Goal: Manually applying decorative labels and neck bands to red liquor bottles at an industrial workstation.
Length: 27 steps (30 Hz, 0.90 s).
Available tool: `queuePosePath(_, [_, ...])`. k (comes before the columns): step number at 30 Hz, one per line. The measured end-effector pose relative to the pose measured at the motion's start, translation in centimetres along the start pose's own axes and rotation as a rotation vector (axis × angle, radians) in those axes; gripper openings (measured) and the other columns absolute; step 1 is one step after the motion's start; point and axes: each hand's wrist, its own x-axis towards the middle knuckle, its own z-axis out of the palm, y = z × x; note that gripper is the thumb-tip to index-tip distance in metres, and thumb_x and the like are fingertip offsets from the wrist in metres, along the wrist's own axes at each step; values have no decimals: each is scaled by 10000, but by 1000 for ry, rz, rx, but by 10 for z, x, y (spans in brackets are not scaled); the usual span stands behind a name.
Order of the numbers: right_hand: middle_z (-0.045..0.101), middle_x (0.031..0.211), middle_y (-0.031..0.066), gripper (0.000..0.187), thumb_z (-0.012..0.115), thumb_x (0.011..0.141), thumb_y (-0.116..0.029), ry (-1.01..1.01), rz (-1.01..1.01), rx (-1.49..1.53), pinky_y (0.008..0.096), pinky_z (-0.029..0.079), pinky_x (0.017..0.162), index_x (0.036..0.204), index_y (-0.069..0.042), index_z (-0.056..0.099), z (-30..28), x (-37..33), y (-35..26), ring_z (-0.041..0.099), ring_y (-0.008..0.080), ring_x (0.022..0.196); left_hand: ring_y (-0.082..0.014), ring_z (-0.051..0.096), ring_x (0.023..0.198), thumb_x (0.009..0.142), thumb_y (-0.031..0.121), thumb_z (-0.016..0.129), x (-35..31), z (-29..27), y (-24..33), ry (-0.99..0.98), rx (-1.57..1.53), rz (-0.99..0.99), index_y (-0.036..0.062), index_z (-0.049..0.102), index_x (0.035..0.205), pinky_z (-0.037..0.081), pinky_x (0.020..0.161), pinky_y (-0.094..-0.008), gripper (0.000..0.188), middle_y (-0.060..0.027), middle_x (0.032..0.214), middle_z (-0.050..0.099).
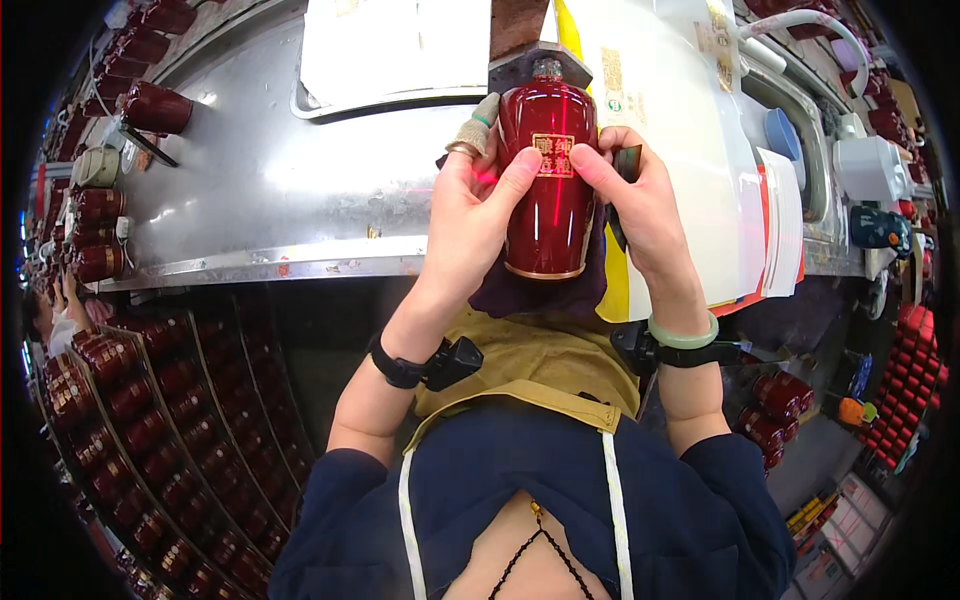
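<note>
A glossy dark red bottle (548,225) lies on a dark cloth (485,298), its clear neck pointing away from me. My left hand (470,195) grips its left side, the thumb beside a gold-framed square label (552,156). A wrapped fingertip cover (472,135) sits on one left finger. From the other side my right hand (645,200) holds the bottle, its thumb pressing the label's upper right edge. Next to the right fingers is a small dark piece (627,162) whose kind I cannot make out. Red light lines cross the bottle and left fingers.
White sheets (680,130) cover the bench on the right, with a paper stack (782,225) at their edge. A white board (395,45) lies on the metal bench (270,190). Racks of red bottles (150,430) stand lower left. A sink (815,170) is at right.
</note>
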Motion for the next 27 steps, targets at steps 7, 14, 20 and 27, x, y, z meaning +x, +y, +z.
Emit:
queuePosePath(7, [490, 834, -59, 323, 827, 889, -200, 8, 10, -4, 168, 411, 682, 1006, -47, 568, 0, 1, 1, 461, 17, 755, -173, 562, 1265, 1009, 81, 635, -2, 2, 0, 10, -6, 7, -55, 297, 1550, 477, 1075, -326, 652, -163, 1456, 525])
queuePosePath(14, [500, 855, -53, 309, 808, 907, -208, 21, 36, -34, 166, 413, 701, 1026, -45, 575, 2, -1, -3, 470, 20, 774, -170, 554, 1278, 1026, 112, 619, -2, -1, -5, 12, -5, 37, -47, 324, 1540, 469, 1083, -322, 614, -154, 1466, 520])
queuePosePath(20, [580, 1014, 15, 231, 533, 1067, -207, 12, -30, 37, 245, 433, 883, 1171, -9, 587, -13, -10, -8, 512, 80, 978, -169, 547, 1293, 1060, 200, 578, 2, -8, 4, -1, -85, -34, -39, 346, 1531, 436, 1111, -324, 577, -138, 1474, 519])
queuePosePath(27, [691, 964, 77, 133, 658, 968, -60, 60, -240, -353, 269, 507, 746, 1076, 17, 658, 13, -51, -16, 631, 108, 846, -177, 558, 1275, 985, 85, 673, 1, 0, 3, -15, -17, -15, -44, 282, 1556, 469, 1089, -328, 704, -160, 1468, 513])
